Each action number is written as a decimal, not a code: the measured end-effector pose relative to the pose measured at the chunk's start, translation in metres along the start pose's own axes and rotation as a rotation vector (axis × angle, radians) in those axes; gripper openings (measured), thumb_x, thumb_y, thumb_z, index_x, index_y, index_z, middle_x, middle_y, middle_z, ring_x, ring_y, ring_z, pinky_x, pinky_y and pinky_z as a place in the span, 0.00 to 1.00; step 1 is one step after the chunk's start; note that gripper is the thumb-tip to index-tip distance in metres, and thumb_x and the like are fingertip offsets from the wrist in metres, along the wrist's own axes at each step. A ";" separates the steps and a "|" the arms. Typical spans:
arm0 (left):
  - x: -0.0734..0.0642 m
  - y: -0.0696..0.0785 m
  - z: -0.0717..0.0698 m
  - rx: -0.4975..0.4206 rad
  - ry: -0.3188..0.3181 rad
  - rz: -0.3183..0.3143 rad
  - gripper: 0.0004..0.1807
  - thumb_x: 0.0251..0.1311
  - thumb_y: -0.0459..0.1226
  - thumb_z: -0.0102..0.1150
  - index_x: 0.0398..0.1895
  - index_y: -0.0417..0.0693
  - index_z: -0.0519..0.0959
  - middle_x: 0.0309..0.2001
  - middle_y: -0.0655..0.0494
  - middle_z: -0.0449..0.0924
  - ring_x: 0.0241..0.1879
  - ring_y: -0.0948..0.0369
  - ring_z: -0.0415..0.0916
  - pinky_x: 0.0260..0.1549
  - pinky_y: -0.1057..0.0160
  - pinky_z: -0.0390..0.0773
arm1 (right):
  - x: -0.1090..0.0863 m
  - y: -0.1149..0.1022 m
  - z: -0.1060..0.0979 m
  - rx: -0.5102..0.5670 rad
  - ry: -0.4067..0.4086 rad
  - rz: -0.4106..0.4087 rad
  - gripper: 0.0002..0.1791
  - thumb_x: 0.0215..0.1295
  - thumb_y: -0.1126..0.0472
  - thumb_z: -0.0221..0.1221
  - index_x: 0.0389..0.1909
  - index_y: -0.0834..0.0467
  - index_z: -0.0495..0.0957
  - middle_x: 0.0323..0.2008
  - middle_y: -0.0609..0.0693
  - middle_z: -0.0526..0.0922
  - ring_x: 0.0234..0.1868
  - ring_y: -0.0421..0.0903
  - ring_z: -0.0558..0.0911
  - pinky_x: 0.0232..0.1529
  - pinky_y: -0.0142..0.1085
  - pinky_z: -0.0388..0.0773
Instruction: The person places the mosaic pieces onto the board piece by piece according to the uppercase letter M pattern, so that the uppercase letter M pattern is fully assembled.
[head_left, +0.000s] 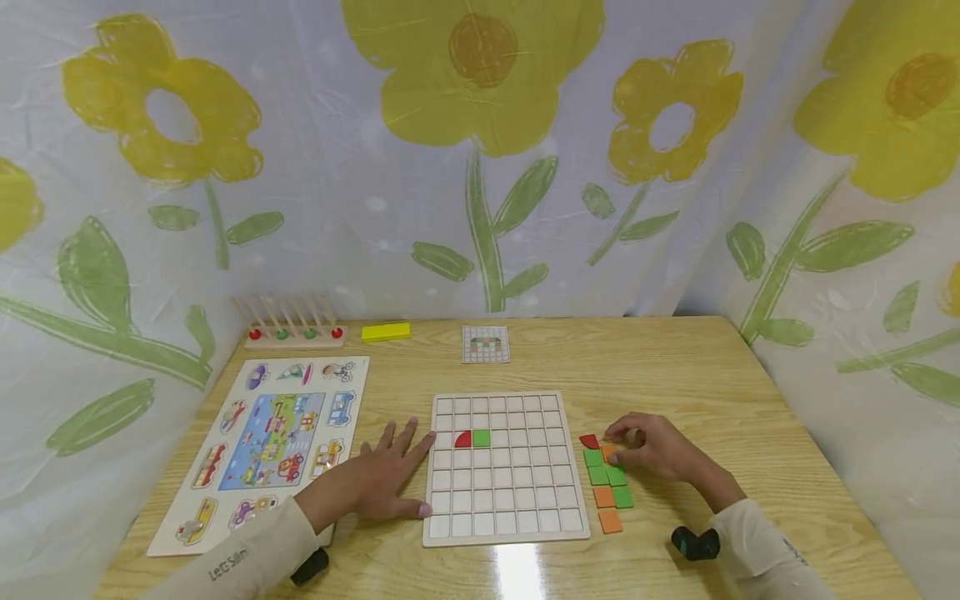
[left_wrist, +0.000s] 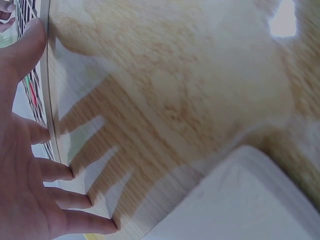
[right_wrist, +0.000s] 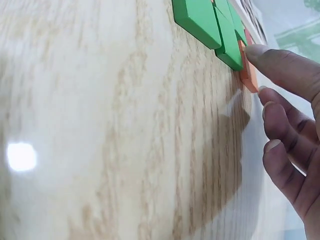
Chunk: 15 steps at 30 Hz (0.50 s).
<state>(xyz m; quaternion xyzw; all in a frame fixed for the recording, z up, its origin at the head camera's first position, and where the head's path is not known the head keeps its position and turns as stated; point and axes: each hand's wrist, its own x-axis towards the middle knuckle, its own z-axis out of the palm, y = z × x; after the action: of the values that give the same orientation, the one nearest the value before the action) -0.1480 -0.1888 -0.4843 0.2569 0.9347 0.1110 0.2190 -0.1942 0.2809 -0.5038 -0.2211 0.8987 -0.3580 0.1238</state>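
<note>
My left hand [head_left: 390, 477] lies spread on the table at the left edge of a wooden grid board [head_left: 510, 538], its thumb and a fingertip at the frame. Two pieces sit side by side in the grid: a red quarter-round tile [head_left: 463, 439] and a green square tile [head_left: 482, 438]. To the right of the board, my right hand [head_left: 654, 450] has curled fingers and pinches an orange square tile [right_wrist: 247, 70] between thumb and forefinger. Close by lie another red quarter-round tile [head_left: 589, 442], several green tiles [head_left: 597, 475] and two more orange tiles [head_left: 611, 522].
A small pattern card [head_left: 485, 357] lies behind the board. At the left are a vehicle picture puzzle [head_left: 352, 364], a peg stand with beads [head_left: 296, 340] and a yellow block [head_left: 386, 333]. A flowered curtain [head_left: 322, 208] surrounds the wooden table [head_left: 675, 367].
</note>
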 end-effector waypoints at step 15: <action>-0.001 0.000 0.000 0.016 0.000 0.006 0.58 0.58 0.71 0.54 0.82 0.49 0.46 0.79 0.33 0.40 0.75 0.26 0.41 0.58 0.21 0.59 | 0.001 0.000 -0.001 -0.014 -0.051 -0.080 0.16 0.63 0.57 0.68 0.51 0.56 0.86 0.42 0.47 0.81 0.33 0.35 0.71 0.33 0.30 0.73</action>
<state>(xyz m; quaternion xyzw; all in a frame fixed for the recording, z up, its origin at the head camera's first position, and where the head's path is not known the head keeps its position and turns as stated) -0.1471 -0.1889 -0.4836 0.2614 0.9348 0.1043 0.2167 -0.1956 0.2810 -0.5037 -0.2670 0.8880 -0.3508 0.1308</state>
